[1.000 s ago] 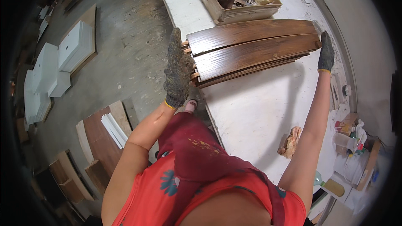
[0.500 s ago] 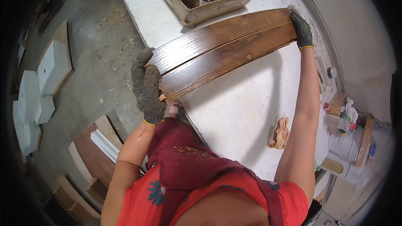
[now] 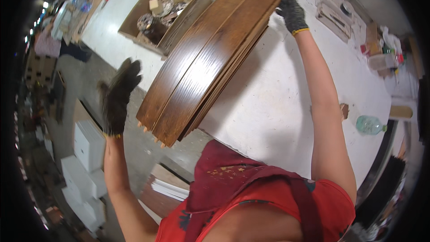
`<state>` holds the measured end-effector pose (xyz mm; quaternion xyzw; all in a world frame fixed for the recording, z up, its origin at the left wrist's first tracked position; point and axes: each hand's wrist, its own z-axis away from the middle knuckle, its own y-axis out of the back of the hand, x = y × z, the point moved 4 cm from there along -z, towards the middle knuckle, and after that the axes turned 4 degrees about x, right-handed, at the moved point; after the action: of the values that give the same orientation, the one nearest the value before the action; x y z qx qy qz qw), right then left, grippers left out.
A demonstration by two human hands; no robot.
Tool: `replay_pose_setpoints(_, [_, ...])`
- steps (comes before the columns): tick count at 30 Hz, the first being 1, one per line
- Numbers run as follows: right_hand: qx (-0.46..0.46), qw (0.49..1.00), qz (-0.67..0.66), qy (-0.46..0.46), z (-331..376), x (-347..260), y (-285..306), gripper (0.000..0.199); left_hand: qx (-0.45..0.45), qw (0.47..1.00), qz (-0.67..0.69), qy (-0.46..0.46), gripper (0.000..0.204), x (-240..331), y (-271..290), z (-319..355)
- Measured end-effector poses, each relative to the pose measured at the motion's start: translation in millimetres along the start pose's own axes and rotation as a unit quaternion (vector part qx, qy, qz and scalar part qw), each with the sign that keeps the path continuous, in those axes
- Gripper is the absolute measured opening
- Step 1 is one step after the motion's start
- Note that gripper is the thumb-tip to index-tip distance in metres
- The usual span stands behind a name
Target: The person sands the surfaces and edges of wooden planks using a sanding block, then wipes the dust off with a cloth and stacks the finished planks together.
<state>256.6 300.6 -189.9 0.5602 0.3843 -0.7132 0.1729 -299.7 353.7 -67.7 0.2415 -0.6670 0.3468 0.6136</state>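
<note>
A stack of glossy dark-brown wooden boards (image 3: pixel 197 65) lies slantwise on the white table (image 3: pixel 264 94). Its top piece has a groove along its length, and small pale pegs stick out at the near left end, which overhangs the table edge. My left hand (image 3: pixel 120 98), in a dark knitted glove, is held off to the left of that end, fingers stretched and nothing in it. At the far right end, my gloved right hand (image 3: pixel 292 11) has its fingers apart beside the boards' end; whether the fingertips touch it I cannot tell.
Behind the stack stands a shallow wooden box (image 3: pixel 165 47) with jars and pale yellow blocks. A green-tinted plastic bottle (image 3: pixel 370 125) lies at the table's right. White panels (image 3: pixel 87 145) are piled on the floor at left. A flat wooden tray (image 3: pixel 333 21) lies at the far right.
Both hands were at the ends of the top brown piece; my left hand has since let go and moved away left. The view has turned, and a stack now shows under the piece.
</note>
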Motion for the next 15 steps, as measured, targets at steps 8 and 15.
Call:
replay_pose_setpoints(8, [-0.013, 0.999, 0.033, -0.018, 3.0, 29.5, -47.9, 0.077, -0.117, 0.955, 0.081, 0.261, 0.085, -80.6, -50.1, -173.5])
replay_pose_setpoints(15, [0.118, 0.991, 0.045, -0.039, 54.3, 6.1, -36.1, 0.084, -0.103, 0.927, 0.027, 0.359, 0.081, -124.0, -99.4, -223.3])
